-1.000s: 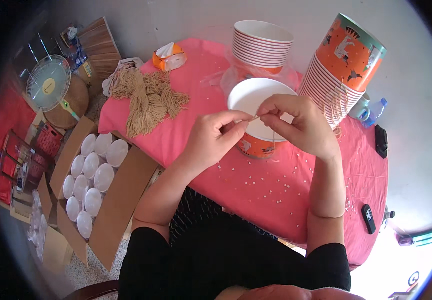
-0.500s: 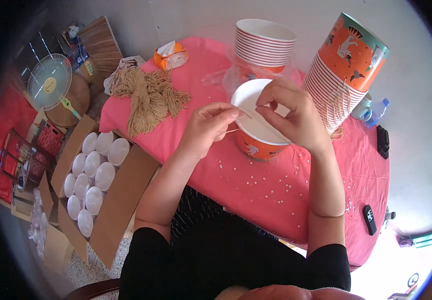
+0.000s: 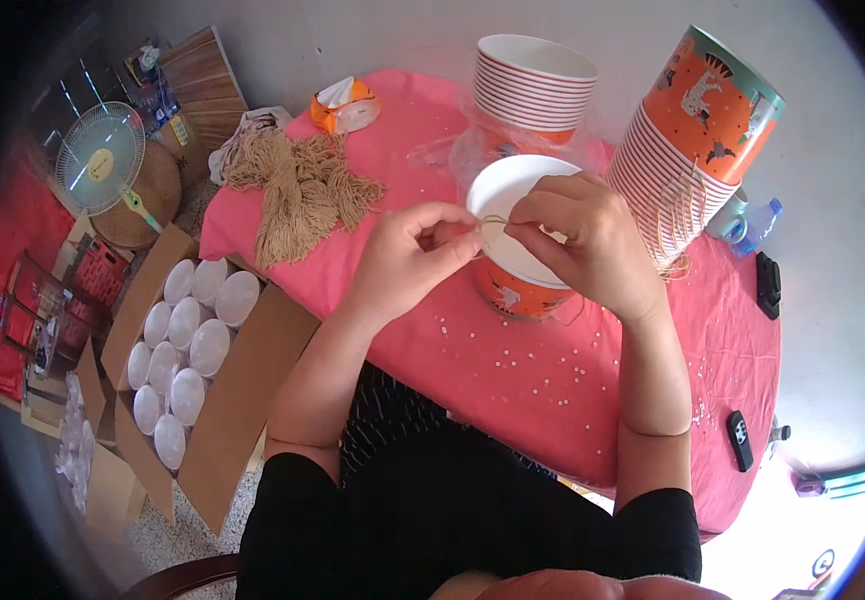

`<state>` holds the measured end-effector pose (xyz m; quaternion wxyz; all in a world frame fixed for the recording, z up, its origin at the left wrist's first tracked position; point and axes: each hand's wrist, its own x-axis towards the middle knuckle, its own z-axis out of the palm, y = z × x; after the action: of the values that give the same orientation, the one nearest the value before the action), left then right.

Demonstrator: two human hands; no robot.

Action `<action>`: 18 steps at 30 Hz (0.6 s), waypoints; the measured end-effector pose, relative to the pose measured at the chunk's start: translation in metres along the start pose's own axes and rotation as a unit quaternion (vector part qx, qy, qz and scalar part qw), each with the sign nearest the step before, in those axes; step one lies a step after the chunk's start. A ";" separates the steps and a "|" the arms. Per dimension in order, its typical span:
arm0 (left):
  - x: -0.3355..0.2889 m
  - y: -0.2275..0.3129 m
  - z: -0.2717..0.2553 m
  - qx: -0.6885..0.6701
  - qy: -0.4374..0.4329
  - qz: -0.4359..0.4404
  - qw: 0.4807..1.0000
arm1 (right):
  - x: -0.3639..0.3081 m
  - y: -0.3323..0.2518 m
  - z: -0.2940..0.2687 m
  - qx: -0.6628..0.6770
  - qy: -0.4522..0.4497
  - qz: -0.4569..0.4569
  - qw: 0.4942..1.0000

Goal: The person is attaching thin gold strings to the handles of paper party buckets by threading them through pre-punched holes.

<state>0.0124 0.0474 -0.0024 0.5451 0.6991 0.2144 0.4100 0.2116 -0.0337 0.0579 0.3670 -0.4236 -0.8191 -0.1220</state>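
My left hand (image 3: pixel 421 255) and my right hand (image 3: pixel 590 238) pinch a thin tan string (image 3: pixel 494 219) between their fingertips. A small curve of it shows in the short gap between the two hands. Right below them stands an orange paper bucket (image 3: pixel 516 290) with a white inside, upright on the table; my right hand covers part of its rim. A loose strand hangs by the bucket's lower right side. To the right leans a tall stack of nested paper buckets (image 3: pixel 708 110), with tan strings dangling along their rims.
A pink cloth (image 3: pixel 493 390) covers the table, with small white paper dots scattered on it. Bundled tan strings (image 3: pixel 298 195), a tissue pack (image 3: pixel 345 105), another bucket stack (image 3: pixel 533 85) and a remote (image 3: pixel 740 440) lie around. A carton of clear plastic cups (image 3: pixel 238 420) stands at the left.
My right hand has moved left and slightly down, closer to my left hand. The string between them now bends into a small curve.
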 end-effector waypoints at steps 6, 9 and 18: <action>-0.005 0.014 -0.006 0.056 -0.022 0.044 0.997 | -0.001 -0.002 0.003 0.005 -0.023 0.004 1.000; -0.006 0.016 -0.008 -0.006 -0.018 0.046 0.999 | 0.001 -0.004 0.005 0.007 -0.028 0.000 1.000; -0.010 0.016 -0.011 0.099 -0.014 0.066 0.993 | 0.002 -0.010 0.010 -0.003 -0.001 -0.016 1.000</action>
<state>-0.0050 0.0413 0.0103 0.4481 0.7677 0.1995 0.4124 0.1980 -0.0333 0.0532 0.3627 -0.4115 -0.8260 -0.1297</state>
